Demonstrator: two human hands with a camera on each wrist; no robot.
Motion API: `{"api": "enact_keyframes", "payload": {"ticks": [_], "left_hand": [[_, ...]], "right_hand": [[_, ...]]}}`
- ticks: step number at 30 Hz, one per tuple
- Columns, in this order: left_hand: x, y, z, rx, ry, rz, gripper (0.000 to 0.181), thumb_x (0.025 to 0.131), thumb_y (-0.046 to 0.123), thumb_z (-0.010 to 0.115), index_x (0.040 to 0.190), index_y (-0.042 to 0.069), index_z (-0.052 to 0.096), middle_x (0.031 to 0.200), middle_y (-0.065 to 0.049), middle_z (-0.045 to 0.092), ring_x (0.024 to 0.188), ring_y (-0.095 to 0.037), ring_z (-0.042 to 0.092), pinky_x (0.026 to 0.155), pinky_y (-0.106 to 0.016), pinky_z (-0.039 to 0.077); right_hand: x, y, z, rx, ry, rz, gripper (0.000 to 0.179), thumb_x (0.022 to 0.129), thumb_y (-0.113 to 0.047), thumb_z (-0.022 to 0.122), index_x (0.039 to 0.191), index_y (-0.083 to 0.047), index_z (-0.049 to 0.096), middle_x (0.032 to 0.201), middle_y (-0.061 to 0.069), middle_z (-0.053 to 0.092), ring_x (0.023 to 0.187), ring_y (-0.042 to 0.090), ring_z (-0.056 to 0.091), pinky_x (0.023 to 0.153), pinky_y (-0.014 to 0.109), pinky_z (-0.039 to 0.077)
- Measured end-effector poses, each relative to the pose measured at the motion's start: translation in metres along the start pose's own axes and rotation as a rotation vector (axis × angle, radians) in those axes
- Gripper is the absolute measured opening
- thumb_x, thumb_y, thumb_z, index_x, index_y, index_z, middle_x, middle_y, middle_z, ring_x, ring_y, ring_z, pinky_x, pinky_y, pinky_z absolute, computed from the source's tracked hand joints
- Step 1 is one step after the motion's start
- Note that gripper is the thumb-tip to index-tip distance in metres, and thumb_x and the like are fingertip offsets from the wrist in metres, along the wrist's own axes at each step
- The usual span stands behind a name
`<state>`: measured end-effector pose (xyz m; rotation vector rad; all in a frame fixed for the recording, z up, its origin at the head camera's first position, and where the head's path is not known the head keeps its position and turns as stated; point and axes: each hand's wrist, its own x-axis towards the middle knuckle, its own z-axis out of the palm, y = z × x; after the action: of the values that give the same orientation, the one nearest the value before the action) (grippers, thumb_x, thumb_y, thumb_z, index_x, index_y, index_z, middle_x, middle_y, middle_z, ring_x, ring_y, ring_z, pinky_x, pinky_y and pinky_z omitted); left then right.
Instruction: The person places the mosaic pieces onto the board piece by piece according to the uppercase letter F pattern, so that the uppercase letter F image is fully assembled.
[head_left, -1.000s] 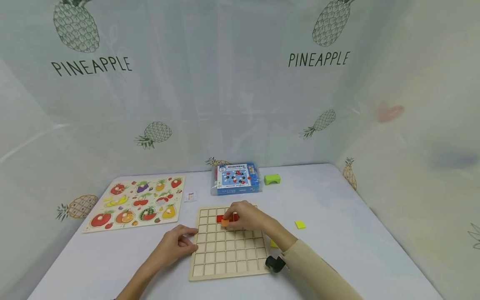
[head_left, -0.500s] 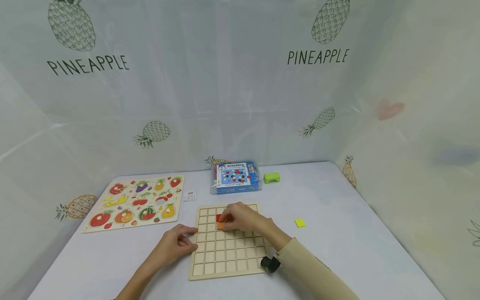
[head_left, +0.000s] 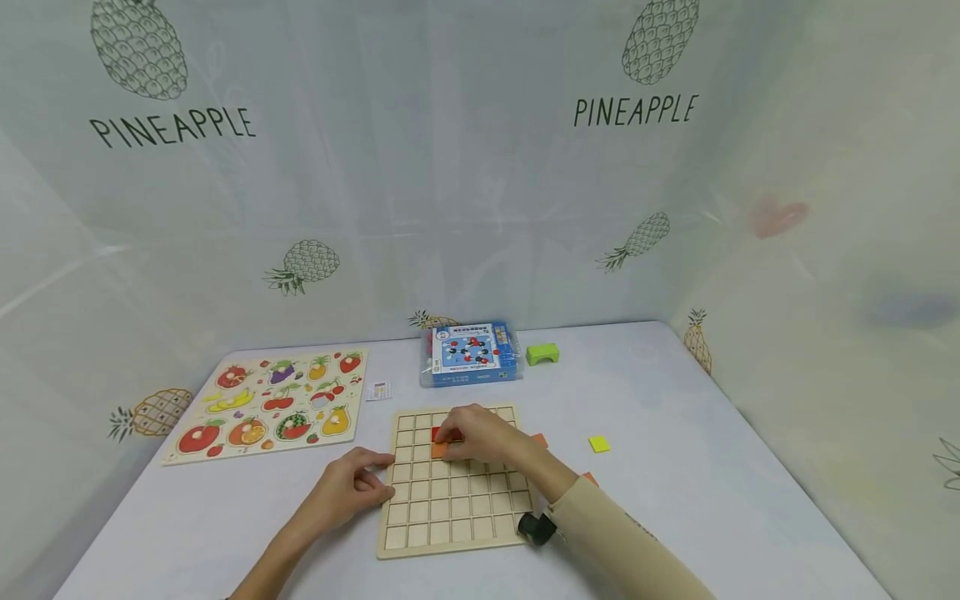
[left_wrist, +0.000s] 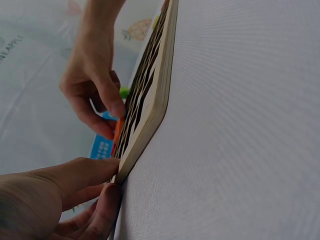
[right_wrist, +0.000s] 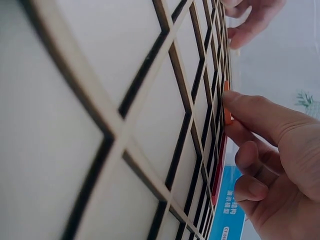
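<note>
Grid board (head_left: 439,510), pale wood, flat on a white table (head_left: 675,517). Orange tile (head_left: 438,451), on the board's far half, left of centre; whether fully seated in a cell cannot be told. Red piece (head_left: 435,433), just beyond the orange tile, partly covered by the right hand (head_left: 483,435). Right hand: thumb and finger clamped on the orange tile; beige sleeve (head_left: 626,533). Left hand (head_left: 352,483): thumb and forefinger apart, tips touching the board's left edge. Fruit puzzle (head_left: 258,408), far left. Small white card (head_left: 378,391), beside the puzzle. Blue box (head_left: 471,357), far side, beyond the board. Green arched block (head_left: 542,354), right of the box. Yellow square (head_left: 598,444), right of the board.
</note>
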<state>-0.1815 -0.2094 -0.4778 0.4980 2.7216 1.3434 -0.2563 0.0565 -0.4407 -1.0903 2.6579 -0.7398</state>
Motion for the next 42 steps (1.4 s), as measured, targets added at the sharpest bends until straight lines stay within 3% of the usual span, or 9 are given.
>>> {"api": "enact_keyframes", "payload": {"ticks": [7, 13, 19, 26, 33, 42], "left_hand": [[0.002, 0.001, -0.001, -0.020, -0.001, 0.024, 0.046, 0.079, 0.019, 0.081, 0.119, 0.002, 0.067, 0.105, -0.012, 0.063, 0.072, -0.001, 0.064, 0.065, -0.018, 0.053], [0.002, 0.003, -0.002, -0.013, -0.006, 0.015, 0.045, 0.080, 0.020, 0.081, 0.120, 0.003, 0.067, 0.105, -0.011, 0.063, 0.072, -0.001, 0.064, 0.065, -0.018, 0.053], [0.004, 0.007, -0.005, -0.014, -0.006, 0.021, 0.046, 0.080, 0.019, 0.081, 0.121, 0.002, 0.066, 0.105, -0.012, 0.063, 0.072, -0.002, 0.063, 0.064, -0.018, 0.053], [0.005, 0.007, -0.008, -0.004, -0.001, 0.030, 0.046, 0.080, 0.020, 0.081, 0.120, 0.002, 0.067, 0.106, -0.012, 0.064, 0.073, -0.001, 0.063, 0.064, -0.018, 0.053], [0.006, 0.004, -0.007, 0.004, -0.003, 0.027, 0.046, 0.079, 0.018, 0.081, 0.119, 0.002, 0.067, 0.105, -0.011, 0.064, 0.071, 0.000, 0.062, 0.063, -0.018, 0.052], [0.003, 0.002, -0.003, 0.008, -0.014, -0.009, 0.045, 0.079, 0.019, 0.081, 0.119, 0.004, 0.068, 0.104, -0.010, 0.064, 0.070, -0.001, 0.062, 0.063, -0.019, 0.052]], "right_hand": [[0.000, 0.001, 0.000, -0.025, 0.011, 0.006, 0.023, 0.087, -0.025, 0.076, 0.108, -0.015, 0.075, 0.103, -0.006, 0.070, 0.094, 0.006, 0.060, 0.084, 0.018, 0.049], [-0.007, 0.003, -0.013, -0.028, 0.042, -0.010, 0.023, 0.087, -0.024, 0.075, 0.108, -0.014, 0.075, 0.103, -0.002, 0.071, 0.094, 0.013, 0.062, 0.083, 0.022, 0.049], [-0.027, 0.016, -0.037, -0.011, 0.071, 0.011, 0.020, 0.089, -0.019, 0.072, 0.107, -0.011, 0.075, 0.101, 0.003, 0.070, 0.084, 0.022, 0.060, 0.071, 0.022, 0.047], [-0.056, 0.040, -0.056, -0.035, 0.100, 0.074, 0.020, 0.089, -0.019, 0.072, 0.107, -0.010, 0.075, 0.100, 0.001, 0.070, 0.074, 0.013, 0.056, 0.066, 0.022, 0.046], [-0.081, 0.062, -0.061, -0.060, 0.103, 0.134, 0.022, 0.087, -0.020, 0.074, 0.108, -0.012, 0.075, 0.099, -0.003, 0.069, 0.071, 0.008, 0.052, 0.064, 0.021, 0.045], [-0.103, 0.079, -0.055, -0.024, 0.074, 0.164, 0.026, 0.084, -0.023, 0.077, 0.108, -0.012, 0.075, 0.096, -0.001, 0.069, 0.079, 0.017, 0.057, 0.066, 0.020, 0.045]]}}
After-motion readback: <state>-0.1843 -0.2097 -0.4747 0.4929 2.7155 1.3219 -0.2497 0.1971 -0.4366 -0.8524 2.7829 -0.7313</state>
